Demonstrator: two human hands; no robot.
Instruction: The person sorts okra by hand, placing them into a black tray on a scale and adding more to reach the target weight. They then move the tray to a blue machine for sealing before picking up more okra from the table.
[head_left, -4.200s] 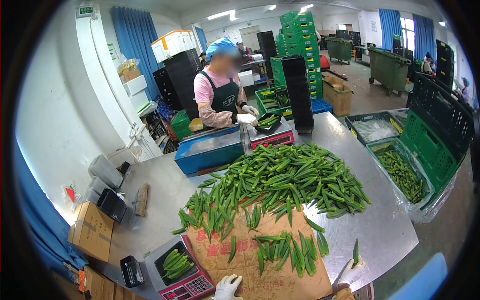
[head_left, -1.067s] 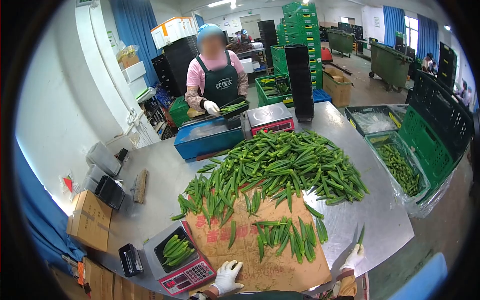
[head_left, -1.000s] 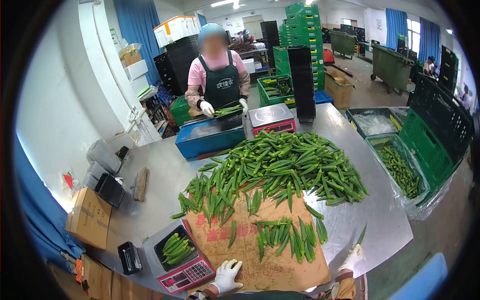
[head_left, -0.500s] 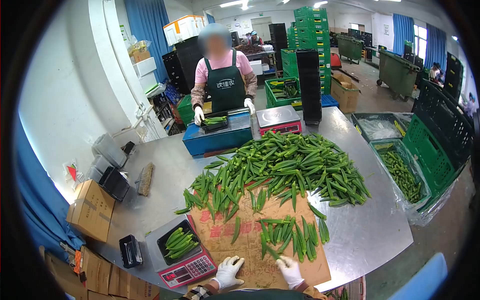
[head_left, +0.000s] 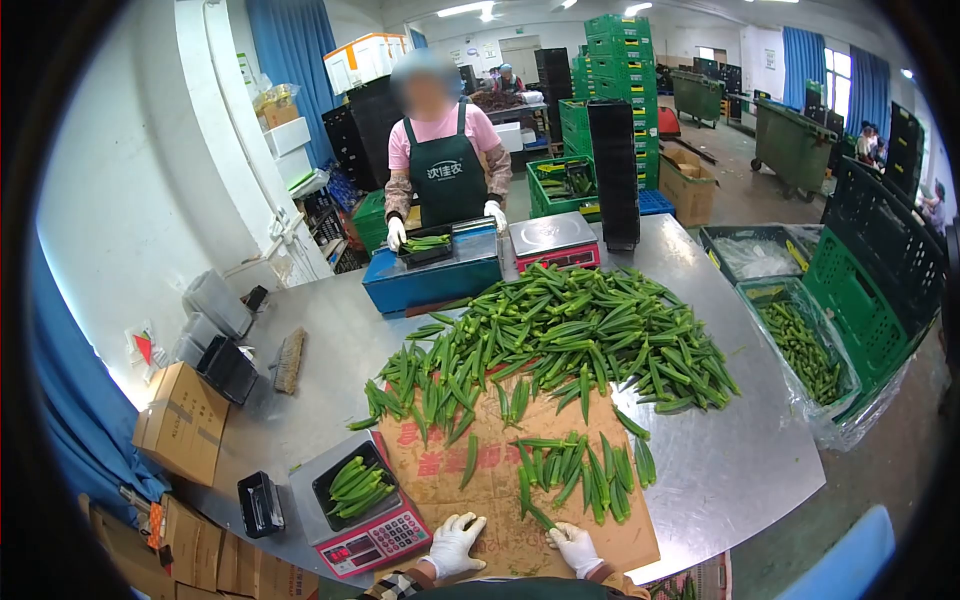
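White-gloved, my left hand [head_left: 453,541] lies flat and released on the cardboard sheet [head_left: 487,497], beside the scale [head_left: 380,545]. My right hand [head_left: 577,546] grasps one okra pod [head_left: 539,517] by its end; the pod rests on the cardboard near its front edge, just below the sorted okra row [head_left: 580,475].

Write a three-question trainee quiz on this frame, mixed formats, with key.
1. True or false: the left hand rests open on the cardboard.
2. The black tray on the scale holds: A) okra B) boxes C) nothing.
3. What does the right hand touch?
Key: 1 true; 2 A; 3 one okra pod on the cardboard.
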